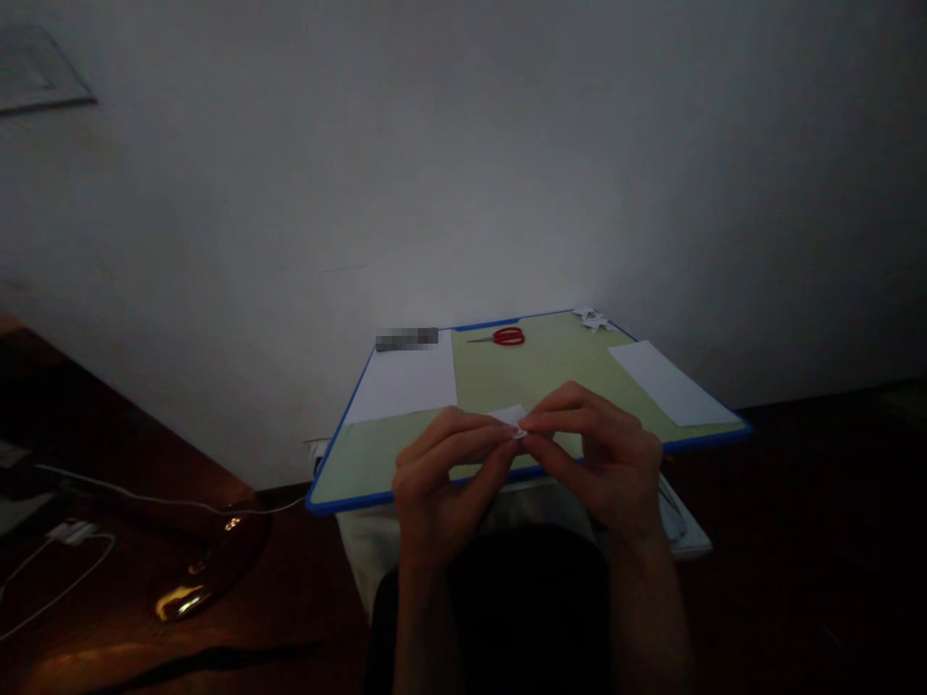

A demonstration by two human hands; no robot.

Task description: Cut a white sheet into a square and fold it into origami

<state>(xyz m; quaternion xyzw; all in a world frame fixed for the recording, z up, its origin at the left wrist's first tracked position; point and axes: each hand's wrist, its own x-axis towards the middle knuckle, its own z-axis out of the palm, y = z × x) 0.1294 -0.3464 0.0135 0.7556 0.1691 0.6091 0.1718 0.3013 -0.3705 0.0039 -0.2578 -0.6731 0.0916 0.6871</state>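
Note:
Both of my hands meet above the near edge of a green board with a blue rim [406, 494]. My left hand [441, 483] and my right hand [598, 463] pinch a small folded white paper piece [511, 418] between their fingertips. Most of the paper is hidden by my fingers. On the board behind them lie a white sheet [406, 381] at the left, a white paper strip [670, 383] at the right, and red-handled scissors [505, 336] near the far edge.
Small folded white paper shapes [594, 319] sit at the board's far right corner. A white wall [463, 174] rises behind. A dark wooden surface [108, 618] at the left carries white cables [65, 536] and a shiny dark object [210, 569].

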